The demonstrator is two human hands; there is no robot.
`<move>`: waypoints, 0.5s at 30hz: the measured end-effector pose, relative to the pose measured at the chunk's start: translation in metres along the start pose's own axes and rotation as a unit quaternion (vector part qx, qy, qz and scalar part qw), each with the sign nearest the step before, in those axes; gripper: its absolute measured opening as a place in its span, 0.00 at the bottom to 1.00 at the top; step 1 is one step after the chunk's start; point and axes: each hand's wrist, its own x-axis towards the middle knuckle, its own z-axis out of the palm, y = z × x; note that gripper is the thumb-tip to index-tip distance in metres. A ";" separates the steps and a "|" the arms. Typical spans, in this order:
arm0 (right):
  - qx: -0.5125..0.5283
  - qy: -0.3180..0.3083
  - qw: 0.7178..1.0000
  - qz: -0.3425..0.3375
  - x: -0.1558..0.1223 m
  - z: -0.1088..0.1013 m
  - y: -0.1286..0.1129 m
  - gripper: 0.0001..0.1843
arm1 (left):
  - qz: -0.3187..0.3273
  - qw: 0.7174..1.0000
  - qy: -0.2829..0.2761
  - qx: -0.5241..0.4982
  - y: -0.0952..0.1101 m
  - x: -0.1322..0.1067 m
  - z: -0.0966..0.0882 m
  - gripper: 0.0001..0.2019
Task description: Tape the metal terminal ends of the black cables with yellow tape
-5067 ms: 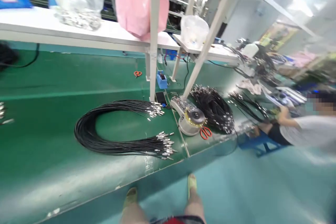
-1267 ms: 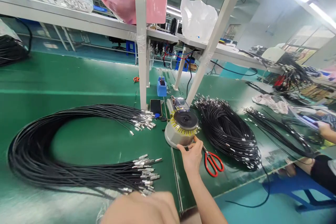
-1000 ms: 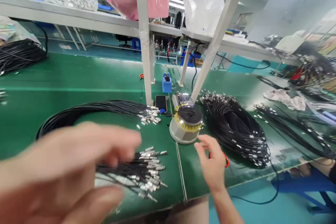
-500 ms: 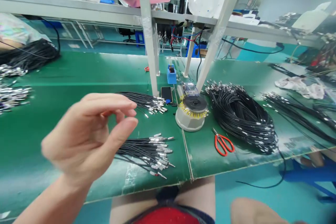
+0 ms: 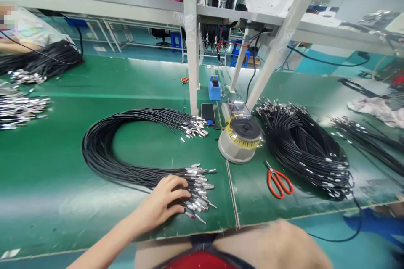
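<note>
The left hand [image 5: 160, 201] rests, fingers together, on the black cable bundle [image 5: 126, 174], whose crimped ends [image 5: 200, 191] point right toward the round benchtop machine [image 5: 240, 141], while the right hand [image 5: 284, 246] sits farther off, too blurred to read its fingers.

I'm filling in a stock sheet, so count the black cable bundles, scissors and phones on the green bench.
Black cable bundles: 4
Scissors: 2
Phone: 1
Total: 7

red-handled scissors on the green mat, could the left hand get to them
Probably yes: the left hand lies on the cable ends, and the red scissors sit to its right on the green mat, with only a seam between.
</note>
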 end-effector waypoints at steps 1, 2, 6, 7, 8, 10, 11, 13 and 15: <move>0.004 -0.029 1.000 -0.002 0.017 0.004 0.004 0.13 | -0.002 1.000 0.015 0.022 -0.005 0.002 0.011 0.06; 0.008 -0.069 0.998 -0.005 0.035 0.009 0.008 0.12 | -0.010 0.998 0.038 0.043 -0.010 0.009 0.021 0.06; -0.004 -0.053 0.998 0.033 0.086 0.035 0.037 0.11 | -0.074 0.981 0.149 0.102 -0.030 0.072 0.041 0.06; 0.004 -0.027 0.999 0.046 0.092 0.039 0.046 0.11 | -0.084 0.977 0.164 0.102 -0.034 0.089 0.041 0.06; 0.016 -0.004 0.998 0.058 0.095 0.042 0.055 0.12 | -0.092 0.976 0.173 0.096 -0.037 0.102 0.039 0.05; 0.038 0.028 0.997 0.068 0.095 0.046 0.072 0.13 | -0.080 0.980 0.170 0.063 -0.042 0.115 0.031 0.06; 0.042 0.041 0.996 0.066 0.094 0.046 0.079 0.13 | -0.068 0.983 0.162 0.054 -0.044 0.113 0.025 0.07; 0.035 0.057 0.996 0.051 0.090 0.046 0.088 0.13 | -0.049 0.985 0.144 0.079 -0.050 0.098 0.013 0.14; 0.013 0.062 0.997 0.037 0.089 0.047 0.089 0.11 | -0.050 0.980 0.109 0.157 -0.058 0.079 0.002 0.32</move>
